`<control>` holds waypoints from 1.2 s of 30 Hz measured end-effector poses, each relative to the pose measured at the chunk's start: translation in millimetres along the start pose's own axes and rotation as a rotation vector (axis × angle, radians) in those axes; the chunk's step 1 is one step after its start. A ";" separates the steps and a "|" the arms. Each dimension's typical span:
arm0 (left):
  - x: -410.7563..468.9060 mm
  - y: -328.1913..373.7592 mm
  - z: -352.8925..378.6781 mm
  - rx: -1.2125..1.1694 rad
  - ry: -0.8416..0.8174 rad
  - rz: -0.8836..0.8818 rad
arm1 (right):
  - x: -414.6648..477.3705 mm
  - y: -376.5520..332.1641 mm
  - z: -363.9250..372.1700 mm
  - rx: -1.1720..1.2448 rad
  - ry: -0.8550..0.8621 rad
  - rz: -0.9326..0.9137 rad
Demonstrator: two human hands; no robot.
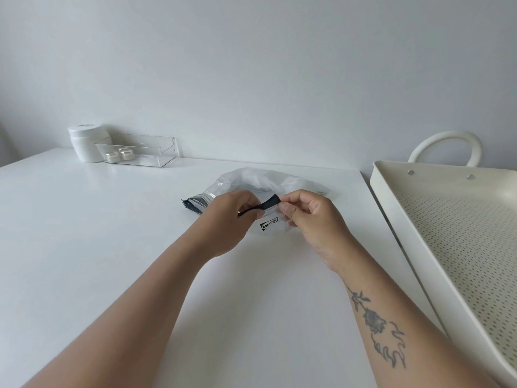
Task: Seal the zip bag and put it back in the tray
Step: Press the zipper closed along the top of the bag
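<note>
Clear plastic zip bag is lying on the white worktop, beside the cream tray. Left hand and right hand are both pinching its black zip strip, grips clamped. A black label below is reading like "IKEA", blurred.

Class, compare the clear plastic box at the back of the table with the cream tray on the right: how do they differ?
The clear plastic box is see-through with solid walls; the cream tray is opaque with a perforated base. The box holds two small pale items; the visible part of the tray holds nothing. The tray looks much larger and has a looped handle; the box shows none. Both are open-topped and rectangular.
</note>
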State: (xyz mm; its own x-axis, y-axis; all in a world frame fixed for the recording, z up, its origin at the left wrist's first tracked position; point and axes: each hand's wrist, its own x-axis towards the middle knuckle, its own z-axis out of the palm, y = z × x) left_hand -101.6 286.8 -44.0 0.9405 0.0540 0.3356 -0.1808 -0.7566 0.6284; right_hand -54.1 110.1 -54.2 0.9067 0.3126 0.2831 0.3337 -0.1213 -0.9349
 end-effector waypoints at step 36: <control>0.5 -0.7 -7.9 0.024 -0.027 -0.048 | 5.1 9.3 -2.5 0.211 -0.013 0.140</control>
State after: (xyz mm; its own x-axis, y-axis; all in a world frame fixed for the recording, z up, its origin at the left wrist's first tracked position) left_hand -103.3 292.5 -38.7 0.9555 0.0728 0.2860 -0.1289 -0.7688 0.6263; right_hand -45.8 108.2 -60.9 0.9364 0.3190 0.1461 0.1425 0.0346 -0.9892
